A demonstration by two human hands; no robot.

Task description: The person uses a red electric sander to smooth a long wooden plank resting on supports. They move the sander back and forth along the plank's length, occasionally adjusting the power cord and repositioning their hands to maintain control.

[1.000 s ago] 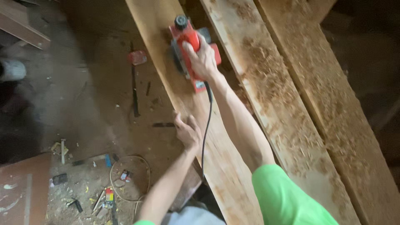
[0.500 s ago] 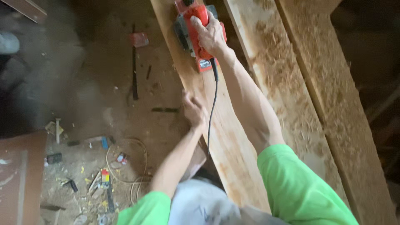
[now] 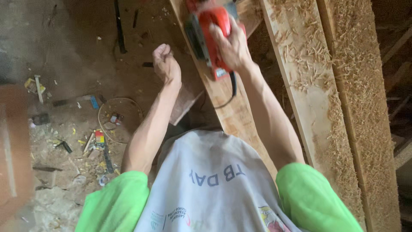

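My right hand (image 3: 231, 45) grips the handle of a red electric planer (image 3: 208, 34) that sits on a long pale wooden plank (image 3: 234, 111). Its black cord (image 3: 231, 92) loops down behind the tool. My left hand (image 3: 165, 64) hangs in the air left of the plank with its fingers curled in a loose fist, holding nothing and off the wood. My green sleeves and grey-white shirt fill the bottom of the view.
Two more planks (image 3: 309, 99) covered in wood shavings lie to the right. The dirt floor at left holds a coil of cord (image 3: 120, 118), scattered small tools and scraps (image 3: 98, 141), a dark strip (image 3: 119, 30) and a reddish board (image 3: 13, 141).
My left hand has lifted off the plank's edge and closed into a fist. The planer and right hand have stayed on the plank while my view tilted down toward my body.
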